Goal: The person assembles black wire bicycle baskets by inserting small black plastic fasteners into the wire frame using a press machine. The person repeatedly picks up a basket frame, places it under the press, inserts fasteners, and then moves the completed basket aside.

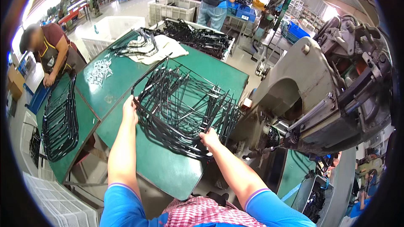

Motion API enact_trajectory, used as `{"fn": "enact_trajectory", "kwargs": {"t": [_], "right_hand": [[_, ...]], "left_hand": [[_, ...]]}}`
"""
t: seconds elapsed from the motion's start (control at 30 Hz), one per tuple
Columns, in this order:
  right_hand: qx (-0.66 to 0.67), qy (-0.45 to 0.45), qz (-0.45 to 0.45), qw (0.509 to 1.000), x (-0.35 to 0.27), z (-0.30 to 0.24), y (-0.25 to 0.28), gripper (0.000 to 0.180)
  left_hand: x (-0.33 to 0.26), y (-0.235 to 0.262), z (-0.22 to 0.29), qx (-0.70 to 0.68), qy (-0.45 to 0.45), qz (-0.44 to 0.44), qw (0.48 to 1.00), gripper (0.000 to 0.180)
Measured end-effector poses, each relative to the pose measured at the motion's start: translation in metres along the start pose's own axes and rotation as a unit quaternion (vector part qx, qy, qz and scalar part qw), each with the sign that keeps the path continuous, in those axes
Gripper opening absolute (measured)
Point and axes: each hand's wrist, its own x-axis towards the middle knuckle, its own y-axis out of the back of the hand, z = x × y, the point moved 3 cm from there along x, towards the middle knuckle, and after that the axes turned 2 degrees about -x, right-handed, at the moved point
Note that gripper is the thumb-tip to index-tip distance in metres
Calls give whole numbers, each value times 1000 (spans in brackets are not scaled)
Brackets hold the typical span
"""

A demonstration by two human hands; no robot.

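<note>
A heap of black bent-tube metal frames (pixel 162 127) lies on the green table (pixel 168 176) in front of me. My left hand (pixel 131 109) is closed around the left side of one black metal frame, whose far end rises above the heap. At the near right corner of the heap, my right hand (pixel 209 138) has its fingers closed on black tubing. Overlapping tubes make it unclear whether both hands hold the same frame. More frames are packed tightly on the heap's right side.
Beside the heap, on the right, stands a large grey machine (pixel 282 80). Small whitish pieces (pixel 100 72) lie on the far left tabletop, near a cream cloth (pixel 168 49). At the left, a co-worker (pixel 59 52) stands by another row of black frames (pixel 61 122). Behind is a filled crate (pixel 229 50).
</note>
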Motion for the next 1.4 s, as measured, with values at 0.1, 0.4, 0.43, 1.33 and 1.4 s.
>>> {"fn": "enact_trajectory", "kwargs": {"t": [0.1, 0.4, 0.43, 1.33, 1.4], "right_hand": [[197, 29, -105, 974, -34, -3, -19, 25], [150, 60, -124, 979, -148, 67, 44, 37], [143, 59, -132, 979, -151, 73, 45, 37], [-398, 154, 209, 880, -25, 63, 324, 28], [-388, 160, 209, 883, -24, 61, 325, 28]], "left_hand": [[-88, -48, 102, -61, -75, -205, 974, 40], [-283, -159, 126, -130, 70, -477, 867, 105], [-296, -163, 120, -98, 66, -505, 855, 113], [-483, -215, -102, 92, 361, -407, 834, 74], [-474, -218, -106, 80, 361, -415, 832, 77]]}}
